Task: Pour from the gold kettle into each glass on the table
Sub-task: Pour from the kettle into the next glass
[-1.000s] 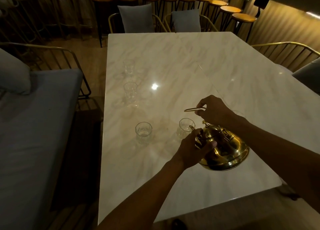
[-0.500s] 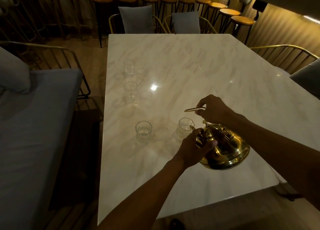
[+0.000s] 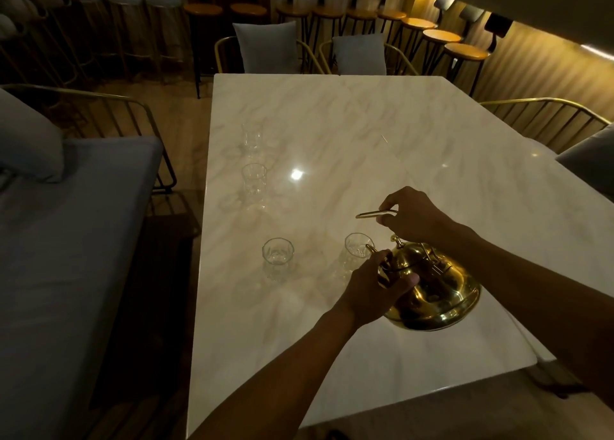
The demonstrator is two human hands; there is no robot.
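- The gold kettle is tipped over the near right part of the table, its spout toward the glass just beside it; whether the base touches the top I cannot tell.
- The right hand is closed around the thin gold handle, which arches above the lid.
- The left hand is curled against the kettle's spout side, fingers gripping near the spout, steadying the tilt.
- 4 glasses are visible: 2 along the near side, the second to the left, and 2 more, and, in a line along the left edge.
- Handling, as I judge it: polished metal, rigid, probably slick, and heavy if full. The wire handle is the proper hold; a second hand on the body controls the pour angle, though it could be hot.
- The glasses look cut, thin-walled and fragile, and light enough to tip if the spout knocks a rim.
- No stream or liquid level can be made out in this dim light.
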